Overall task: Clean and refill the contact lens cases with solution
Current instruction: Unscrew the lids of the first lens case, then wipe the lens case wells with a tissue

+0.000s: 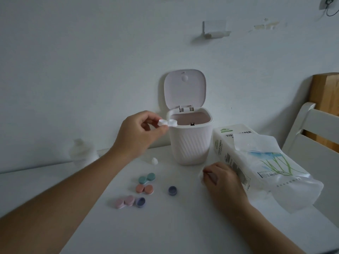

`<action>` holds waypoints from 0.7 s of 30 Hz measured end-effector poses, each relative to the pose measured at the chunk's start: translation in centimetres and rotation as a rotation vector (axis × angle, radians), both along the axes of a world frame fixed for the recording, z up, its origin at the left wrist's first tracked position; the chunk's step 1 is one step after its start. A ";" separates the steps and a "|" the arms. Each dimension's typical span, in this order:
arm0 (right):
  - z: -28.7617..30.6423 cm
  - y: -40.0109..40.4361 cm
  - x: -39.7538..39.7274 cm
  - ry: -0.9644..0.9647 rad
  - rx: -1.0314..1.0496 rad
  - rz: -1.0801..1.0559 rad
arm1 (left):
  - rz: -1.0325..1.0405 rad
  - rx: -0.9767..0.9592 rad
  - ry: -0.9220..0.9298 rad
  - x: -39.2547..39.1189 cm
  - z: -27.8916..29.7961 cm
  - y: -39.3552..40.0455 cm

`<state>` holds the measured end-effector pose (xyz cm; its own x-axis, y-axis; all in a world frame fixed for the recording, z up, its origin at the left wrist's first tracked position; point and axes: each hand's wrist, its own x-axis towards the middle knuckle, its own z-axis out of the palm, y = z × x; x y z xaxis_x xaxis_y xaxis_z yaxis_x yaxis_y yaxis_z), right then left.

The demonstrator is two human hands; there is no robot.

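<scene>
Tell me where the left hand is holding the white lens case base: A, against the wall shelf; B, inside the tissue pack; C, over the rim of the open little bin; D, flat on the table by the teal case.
C: the left hand pinches the white lens case base at the rim of the bin, whose lid stands open.

Home room: white table point(55, 189), desktop bin point(190, 143), tissue pack point(256, 162), chair point(311, 129)

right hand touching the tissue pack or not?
Cannot tell. In the head view the right hand sits directly against the tissue pack edge; no gap shows, but overlap could hide one.
</scene>
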<state>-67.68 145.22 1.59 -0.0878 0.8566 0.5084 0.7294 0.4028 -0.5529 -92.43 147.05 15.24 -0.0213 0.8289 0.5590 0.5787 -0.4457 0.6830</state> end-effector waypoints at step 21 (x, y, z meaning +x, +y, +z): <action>5.4 1.4 -9.4 0.470 -0.416 0.526 | -0.253 -0.374 -0.518 -5.4 -9.4 -7.9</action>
